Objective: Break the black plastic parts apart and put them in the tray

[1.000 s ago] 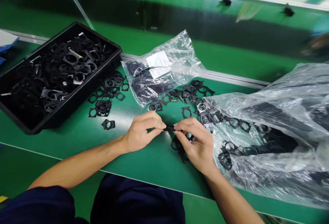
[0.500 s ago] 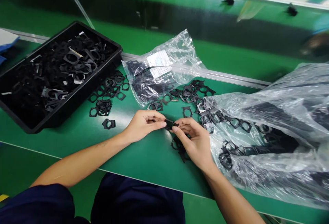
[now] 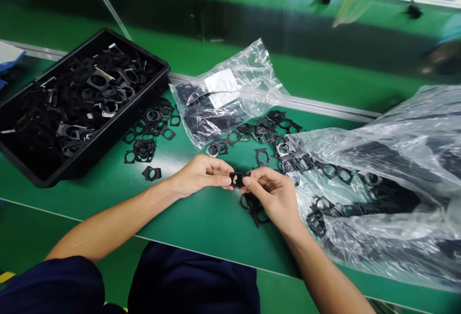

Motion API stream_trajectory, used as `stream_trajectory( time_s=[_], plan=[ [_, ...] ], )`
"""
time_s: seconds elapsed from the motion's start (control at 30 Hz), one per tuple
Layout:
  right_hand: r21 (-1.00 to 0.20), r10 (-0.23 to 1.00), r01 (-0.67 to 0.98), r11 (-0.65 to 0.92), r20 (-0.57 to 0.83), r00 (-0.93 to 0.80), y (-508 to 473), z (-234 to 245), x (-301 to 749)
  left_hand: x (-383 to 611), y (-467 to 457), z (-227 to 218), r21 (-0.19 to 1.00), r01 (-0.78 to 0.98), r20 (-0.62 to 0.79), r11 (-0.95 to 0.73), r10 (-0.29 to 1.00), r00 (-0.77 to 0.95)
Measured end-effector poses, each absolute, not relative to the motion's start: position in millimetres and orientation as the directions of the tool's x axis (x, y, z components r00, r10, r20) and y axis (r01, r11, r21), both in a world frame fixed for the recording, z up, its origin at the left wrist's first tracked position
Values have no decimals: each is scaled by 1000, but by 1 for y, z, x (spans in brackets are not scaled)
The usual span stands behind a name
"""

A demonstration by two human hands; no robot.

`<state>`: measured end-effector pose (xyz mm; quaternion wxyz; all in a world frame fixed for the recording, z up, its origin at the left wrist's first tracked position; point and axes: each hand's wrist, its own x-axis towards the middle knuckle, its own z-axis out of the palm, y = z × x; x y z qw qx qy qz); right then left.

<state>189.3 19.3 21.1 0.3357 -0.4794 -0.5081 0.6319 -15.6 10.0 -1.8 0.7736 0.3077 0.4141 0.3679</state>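
Observation:
Between my two hands, over the green table [image 3: 187, 237], is a small black plastic frame part [image 3: 238, 179]. My left hand [image 3: 203, 175] pinches its left end between thumb and fingers. Its right end is gripped by the thumb and fingers of my right hand [image 3: 272, 194], so part of the piece is covered. Below and partly behind my right hand lie several loose black frame parts [image 3: 260, 215]. More black ring-shaped parts [image 3: 262, 156] are scattered just beyond my hands.
A black bin [image 3: 82, 153] heaped with black parts stands at the left. A clear bag [image 3: 248, 95] with a white label [image 3: 221, 87] lies at the back. A large open plastic bag [image 3: 382, 251] of parts covers the right side. One black part [image 3: 151, 174] lies near my left forearm.
The black frame part has been turned between my fingers, so its broader face and openings now show. Both hands keep hold of it in nearly the same place.

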Motion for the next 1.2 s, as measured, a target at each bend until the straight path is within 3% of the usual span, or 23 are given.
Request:
stream_trajectory(
  time_s=[0.17, 0.33, 0.43, 0.67, 0.93, 1.2],
  plan=[
    [-944, 868, 48, -325, -318, -381, 22, 21, 190, -22, 12, 3, 818, -225, -382, 530, 792, 476],
    [-974, 931, 73, -215, -227, -284, 17, 22, 187, -16, 9, -1, 811, -305, -414, 500, 858, 305],
    [-981, 946, 93, -168, -187, -266, 15, 22, 186, -14, 8, -3, 802, -323, -413, 501, 858, 305],
    [-979, 956, 155, -129, -164, -243, 17, 20, 188, -12, 7, 3, 909, -194, -317, 369, 914, 254],
    [-957, 972, 285, 50, -19, -235, 11, 16, 187, -8, 1, 4, 973, -29, -221, 228, 963, 152],
    [-935, 938, 326, 143, 23, -345, 17, 16, 190, -7, 1, 6, 980, 7, -196, 199, 958, 207]
  ],
)
